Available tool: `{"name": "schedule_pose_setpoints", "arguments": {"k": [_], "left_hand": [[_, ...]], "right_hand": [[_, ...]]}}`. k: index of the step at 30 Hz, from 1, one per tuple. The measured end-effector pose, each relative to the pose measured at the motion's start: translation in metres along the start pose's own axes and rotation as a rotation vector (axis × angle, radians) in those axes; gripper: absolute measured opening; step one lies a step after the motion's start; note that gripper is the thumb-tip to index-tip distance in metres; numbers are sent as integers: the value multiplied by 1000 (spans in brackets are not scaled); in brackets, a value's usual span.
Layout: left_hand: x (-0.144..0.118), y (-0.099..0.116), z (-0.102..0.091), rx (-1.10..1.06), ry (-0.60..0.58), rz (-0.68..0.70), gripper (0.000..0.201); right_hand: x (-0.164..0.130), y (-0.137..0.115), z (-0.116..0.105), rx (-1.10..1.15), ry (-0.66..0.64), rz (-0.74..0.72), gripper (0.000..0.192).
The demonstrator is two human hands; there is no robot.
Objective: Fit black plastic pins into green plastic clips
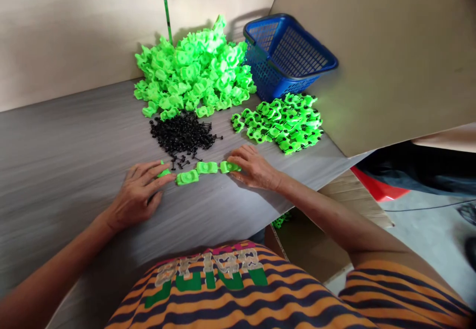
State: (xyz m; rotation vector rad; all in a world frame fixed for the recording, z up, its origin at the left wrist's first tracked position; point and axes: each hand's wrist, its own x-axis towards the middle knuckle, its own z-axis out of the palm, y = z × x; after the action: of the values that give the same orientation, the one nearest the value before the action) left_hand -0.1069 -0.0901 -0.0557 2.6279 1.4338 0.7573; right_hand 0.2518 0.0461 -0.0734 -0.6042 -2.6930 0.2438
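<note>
A short row of bright green plastic pieces shaped like small toy car bodies lies across the grey tabletop in front of me. At its left end my left hand (139, 192) has its fingers closed over a green car body (163, 172), partly hidden beneath them. Two more bodies, a near one (187, 177) and a middle one (207, 168), sit between my hands. My right hand (255, 169) pinches the right-end car body (227, 166) between thumb and fingers. Just behind the row spreads a heap of black wheel axles (182, 136), some loose ones close to my left fingertips.
A large pile of green bodies (197, 71) rises at the back against the board. Right of it stands a blue plastic basket (273, 74). Before the basket lie green cars with black wheels (286, 123). An open cardboard box (312, 240) is below the table's right edge.
</note>
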Motion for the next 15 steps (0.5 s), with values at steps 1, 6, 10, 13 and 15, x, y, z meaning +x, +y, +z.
{"name": "schedule_pose_setpoints", "arguments": {"k": [1, 6, 10, 13, 15], "left_hand": [[-3, -2, 0, 2, -9, -5, 52], [-7, -9, 7, 25, 23, 8, 42], [-2, -9, 6, 44, 102, 75, 33], [1, -7, 5, 74, 105, 100, 28], [2, -5, 6, 108, 116, 105, 26]], "right_hand": [[3, 1, 0, 4, -9, -7, 36], [22, 3, 0, -3, -43, -31, 34], [27, 3, -1, 28, -56, -59, 35], [26, 7, -6, 107, -31, -56, 41], [29, 13, -9, 159, 28, 6, 39]]}}
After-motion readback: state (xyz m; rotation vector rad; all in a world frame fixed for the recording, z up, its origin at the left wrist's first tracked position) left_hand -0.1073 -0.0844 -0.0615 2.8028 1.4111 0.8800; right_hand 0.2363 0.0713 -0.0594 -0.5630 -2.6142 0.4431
